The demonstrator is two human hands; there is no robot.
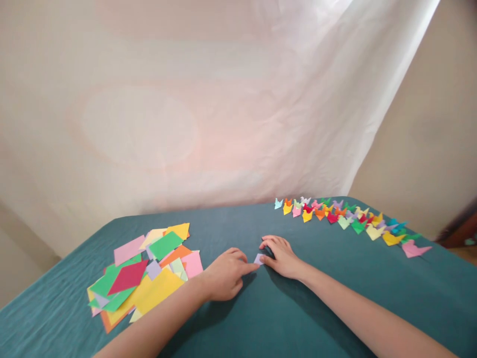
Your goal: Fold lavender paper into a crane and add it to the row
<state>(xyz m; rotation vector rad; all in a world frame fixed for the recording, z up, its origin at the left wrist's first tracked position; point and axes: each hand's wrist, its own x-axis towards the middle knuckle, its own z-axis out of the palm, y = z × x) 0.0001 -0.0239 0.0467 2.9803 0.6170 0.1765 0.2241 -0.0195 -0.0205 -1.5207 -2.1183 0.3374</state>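
Note:
A small folded piece of lilac paper (258, 259) lies on the table between my two hands. My left hand (226, 274) reaches in from the left, its index finger stretched out and pressing the paper's lower edge, the other fingers curled in. On the opposite side, my right hand (280, 256) holds the paper's right side down with the thumb. Its other fingers arch above and beyond the paper. The fingertips partly cover the paper, so its exact fold cannot be made out.
Left of my hands lies a loose pile of coloured paper sheets (158, 293). Rows of small folded paper birds (345, 221) in many colours stand along the right back side. A dark green cloth (231, 328) covers the table. A pale curtain (223, 124) hangs behind.

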